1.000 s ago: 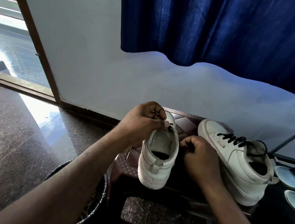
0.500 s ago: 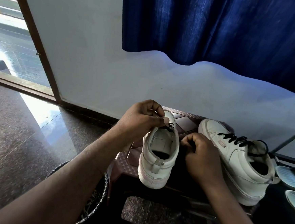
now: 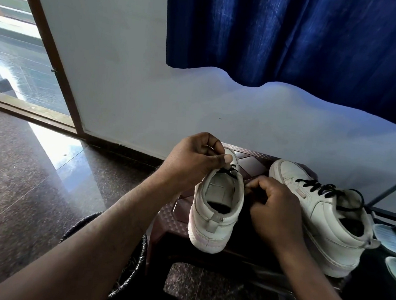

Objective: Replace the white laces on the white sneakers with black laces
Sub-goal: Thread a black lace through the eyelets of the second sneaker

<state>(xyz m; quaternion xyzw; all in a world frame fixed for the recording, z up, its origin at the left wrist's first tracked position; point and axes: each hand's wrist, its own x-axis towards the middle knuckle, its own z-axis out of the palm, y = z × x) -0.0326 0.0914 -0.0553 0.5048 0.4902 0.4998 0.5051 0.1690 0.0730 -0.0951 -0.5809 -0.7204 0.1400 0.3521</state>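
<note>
A person relaces a white sneaker (image 3: 216, 210) standing heel-first at the near left edge of a brown stool (image 3: 253, 161). The left hand (image 3: 191, 163) pinches the black lace (image 3: 229, 171) between thumb and forefinger at the top of the tongue. The right hand (image 3: 275, 208) is curled tight just beside the shoe's right collar. Its grip is closed, but against the dark gap it cannot be told whether the other lace end is in it. The second sneaker (image 3: 317, 218), toe toward the stool's far edge on the right, already wears black laces (image 3: 317, 186).

The step appears to be drawing the lace through the upper eyelets. It would go best with both ends pulled evenly, the lace kept flat rather than twisted, and the shoe steadied so it does not tip off the near edge.

Against the frame a second ago little has shifted. Both hands sit a touch nearer the far edge, and slightly more black lace shows under the left thumb.
</note>
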